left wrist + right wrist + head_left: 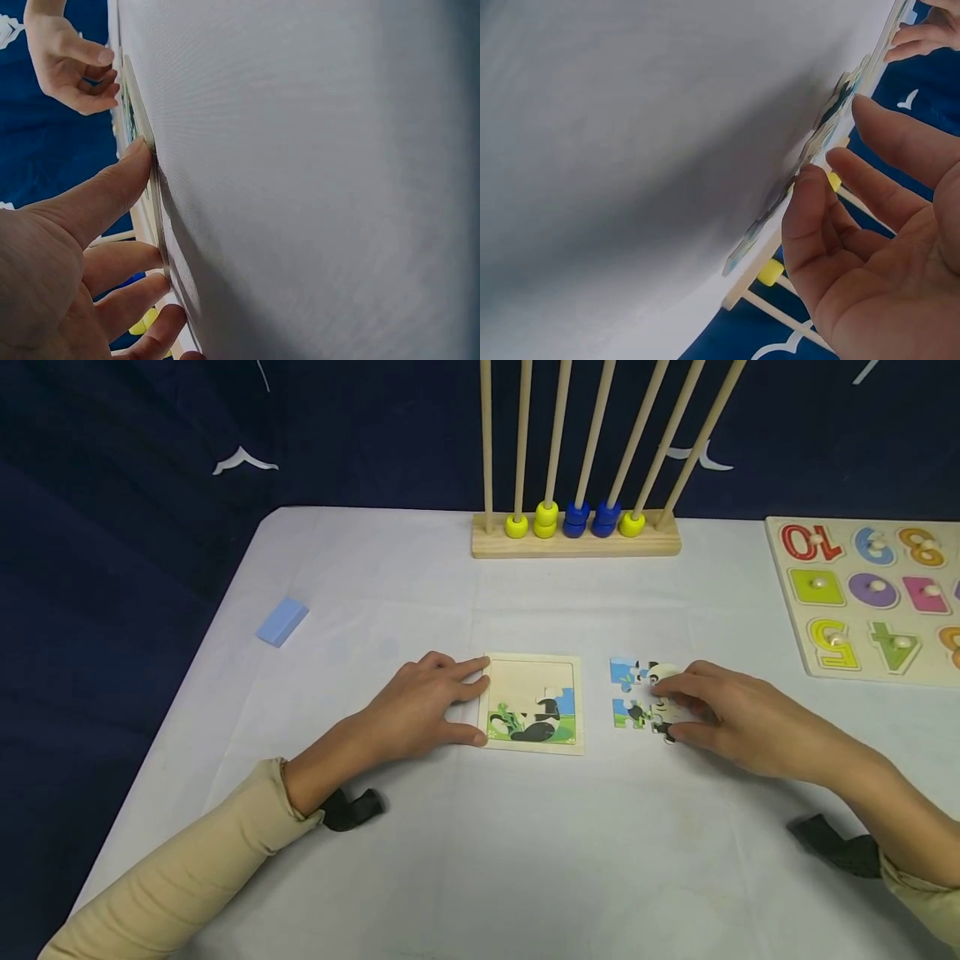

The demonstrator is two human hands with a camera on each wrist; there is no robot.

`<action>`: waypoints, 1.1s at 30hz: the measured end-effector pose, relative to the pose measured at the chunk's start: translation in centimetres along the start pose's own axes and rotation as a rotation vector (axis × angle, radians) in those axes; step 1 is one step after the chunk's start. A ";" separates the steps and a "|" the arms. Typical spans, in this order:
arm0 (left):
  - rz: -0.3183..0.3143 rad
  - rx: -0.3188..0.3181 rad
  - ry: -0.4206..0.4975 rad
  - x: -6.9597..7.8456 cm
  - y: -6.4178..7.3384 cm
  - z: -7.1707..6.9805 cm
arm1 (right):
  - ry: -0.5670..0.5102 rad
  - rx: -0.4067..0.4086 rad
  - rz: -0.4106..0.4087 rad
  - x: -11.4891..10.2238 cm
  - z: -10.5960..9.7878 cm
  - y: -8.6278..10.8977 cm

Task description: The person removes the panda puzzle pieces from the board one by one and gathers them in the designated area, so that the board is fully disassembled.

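My left hand point(412, 706) rests at the left edge of a small wooden puzzle board point(517, 681), thumb and fingers spread along its rim. In the left wrist view the thumb point(124, 176) lies right on the board's edge. The lower part of the board bears fitted panda pieces point(536, 727); its upper part is bare wood. My right hand point(738, 722) hovers low over loose jigsaw pieces point(622, 714) to the right of the board and partly hides them. In the right wrist view its fingertips are right at the pieces point(742, 251), with thumb and fingers apart.
A wooden bead rack point(577, 545) with upright rods and yellow and blue beads stands at the back of the table. A number and shape peg board point(795, 610) lies at the right. At the left lies a light blue block point(282, 622).
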State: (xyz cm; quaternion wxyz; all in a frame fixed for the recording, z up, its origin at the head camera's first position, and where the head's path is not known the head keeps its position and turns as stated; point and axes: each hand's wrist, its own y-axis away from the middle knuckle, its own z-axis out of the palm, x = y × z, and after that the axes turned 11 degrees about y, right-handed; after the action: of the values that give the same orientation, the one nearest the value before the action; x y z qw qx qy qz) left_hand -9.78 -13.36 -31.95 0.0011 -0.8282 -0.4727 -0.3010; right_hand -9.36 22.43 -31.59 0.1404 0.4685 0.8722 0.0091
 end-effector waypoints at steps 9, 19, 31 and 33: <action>0.005 0.005 0.001 -0.1 0.0 0.0 | -0.046 0.044 -0.020 -1.9 -0.2 -0.8; 0.005 0.004 -0.004 -0.1 0.0 0.1 | -0.140 0.036 -0.067 -4.6 -0.1 -2.5; 0.000 0.004 -0.002 -0.1 -0.1 0.2 | -0.081 -0.033 -0.128 -7.2 -0.3 -5.5; 0.000 0.004 -0.005 -0.1 -0.1 0.2 | -0.077 -0.041 -0.134 -7.6 -0.3 -5.9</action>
State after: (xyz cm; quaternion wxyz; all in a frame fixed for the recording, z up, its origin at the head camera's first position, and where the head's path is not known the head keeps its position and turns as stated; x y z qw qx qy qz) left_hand -9.76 -13.33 -32.13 0.0015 -0.8288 -0.4735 -0.2982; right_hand -10.33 12.94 -30.40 0.1835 0.4060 0.8953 -0.0006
